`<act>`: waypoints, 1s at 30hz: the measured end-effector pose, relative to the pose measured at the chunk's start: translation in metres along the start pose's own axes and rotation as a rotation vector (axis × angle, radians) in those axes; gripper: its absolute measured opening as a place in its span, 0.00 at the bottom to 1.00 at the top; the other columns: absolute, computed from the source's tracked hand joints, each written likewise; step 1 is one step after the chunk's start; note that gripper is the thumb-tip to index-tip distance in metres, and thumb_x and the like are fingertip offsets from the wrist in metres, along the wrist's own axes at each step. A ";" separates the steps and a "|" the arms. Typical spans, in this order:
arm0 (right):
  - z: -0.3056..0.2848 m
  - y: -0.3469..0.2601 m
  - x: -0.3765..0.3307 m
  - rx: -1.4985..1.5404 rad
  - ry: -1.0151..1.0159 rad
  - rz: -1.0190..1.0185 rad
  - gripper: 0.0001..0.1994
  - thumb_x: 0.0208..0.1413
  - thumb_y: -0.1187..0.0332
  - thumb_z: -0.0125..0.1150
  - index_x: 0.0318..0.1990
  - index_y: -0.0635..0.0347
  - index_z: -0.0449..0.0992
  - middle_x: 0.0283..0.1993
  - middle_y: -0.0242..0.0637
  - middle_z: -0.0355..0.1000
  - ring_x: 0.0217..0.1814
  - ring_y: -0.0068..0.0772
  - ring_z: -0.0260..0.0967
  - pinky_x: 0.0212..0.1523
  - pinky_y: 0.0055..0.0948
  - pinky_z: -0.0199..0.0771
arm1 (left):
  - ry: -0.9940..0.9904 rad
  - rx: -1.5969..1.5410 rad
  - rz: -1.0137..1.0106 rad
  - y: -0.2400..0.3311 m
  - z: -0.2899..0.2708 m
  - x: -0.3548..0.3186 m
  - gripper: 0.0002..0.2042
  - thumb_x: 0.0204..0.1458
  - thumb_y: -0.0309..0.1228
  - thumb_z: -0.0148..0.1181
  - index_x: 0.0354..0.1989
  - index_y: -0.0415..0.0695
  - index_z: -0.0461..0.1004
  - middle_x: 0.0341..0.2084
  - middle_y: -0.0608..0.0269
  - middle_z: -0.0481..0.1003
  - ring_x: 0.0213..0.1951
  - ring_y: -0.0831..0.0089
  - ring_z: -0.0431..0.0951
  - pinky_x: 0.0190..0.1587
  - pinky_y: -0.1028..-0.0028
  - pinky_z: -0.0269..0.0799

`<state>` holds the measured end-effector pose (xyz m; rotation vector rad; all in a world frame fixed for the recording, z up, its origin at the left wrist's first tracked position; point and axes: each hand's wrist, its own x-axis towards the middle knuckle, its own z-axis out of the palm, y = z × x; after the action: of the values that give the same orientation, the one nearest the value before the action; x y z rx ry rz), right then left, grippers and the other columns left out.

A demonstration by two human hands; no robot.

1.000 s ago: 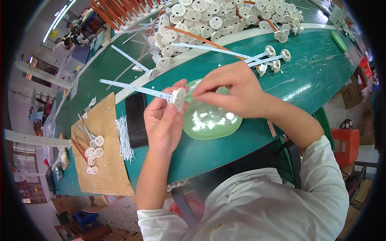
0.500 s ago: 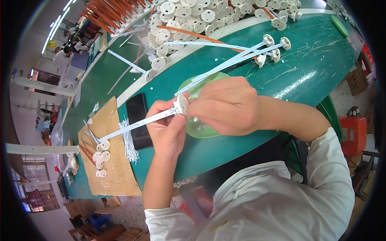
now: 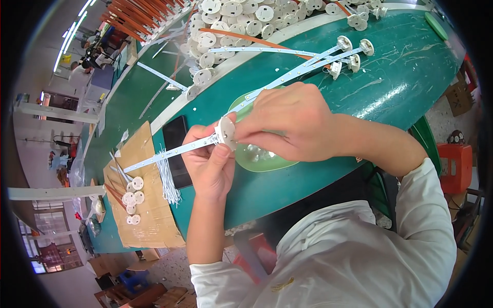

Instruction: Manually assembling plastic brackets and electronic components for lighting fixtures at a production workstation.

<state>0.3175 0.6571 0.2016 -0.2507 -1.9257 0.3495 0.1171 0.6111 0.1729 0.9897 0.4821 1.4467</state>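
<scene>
Head view: left hand [image 3: 208, 167] grip closed on white disc [image 3: 227, 132], strip [image 3: 177, 152] running lower-left; right hand [image 3: 295, 123] at disc's right, hold unclear

A pale dotted strip [image 3: 175, 152] slants leftward from a standing white round disc [image 3: 226, 133], held in the left grip [image 3: 208, 167].

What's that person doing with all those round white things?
The person's left hand is holding a round white disc with a thin, light-coloured strip sticking out to the left. The right hand has its fingertips close to the disc's flat face; whether they pinch anything is hard to see. A green dish sits under the right hand, and a big pile of similar discs lies beyond.
</scene>
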 end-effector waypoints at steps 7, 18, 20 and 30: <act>0.000 0.000 -0.002 -0.028 0.004 0.032 0.07 0.43 0.77 0.69 0.33 0.60 0.81 0.28 0.35 0.76 0.25 0.36 0.72 0.25 0.30 0.72 | 0.029 0.025 0.045 -0.001 0.004 -0.001 0.15 0.50 0.24 0.69 0.44 0.40 0.71 0.49 0.42 0.76 0.52 0.61 0.77 0.57 0.62 0.71; 0.003 -0.001 -0.008 -0.169 -0.045 -0.161 0.14 0.35 0.81 0.62 0.35 0.68 0.77 0.29 0.38 0.73 0.21 0.35 0.66 0.21 0.30 0.67 | 0.001 0.212 0.110 -0.003 0.003 -0.002 0.16 0.48 0.24 0.71 0.43 0.40 0.71 0.49 0.40 0.76 0.53 0.53 0.77 0.58 0.55 0.70; 0.004 -0.005 -0.009 -0.220 -0.042 -0.140 0.14 0.33 0.82 0.62 0.34 0.69 0.77 0.28 0.39 0.72 0.20 0.35 0.66 0.20 0.30 0.67 | 0.022 0.193 0.116 -0.007 0.006 -0.003 0.16 0.48 0.23 0.70 0.43 0.40 0.70 0.49 0.39 0.75 0.53 0.53 0.77 0.58 0.54 0.70; 0.013 -0.010 -0.010 -0.205 0.126 -0.150 0.16 0.32 0.83 0.60 0.36 0.70 0.76 0.29 0.40 0.72 0.22 0.36 0.69 0.21 0.30 0.68 | -0.033 0.022 0.102 -0.008 0.005 -0.004 0.16 0.48 0.24 0.71 0.42 0.39 0.71 0.50 0.38 0.75 0.53 0.52 0.77 0.59 0.53 0.71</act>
<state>0.3087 0.6426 0.1925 -0.2542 -1.8434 0.0356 0.1252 0.6069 0.1685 1.0675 0.4295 1.5164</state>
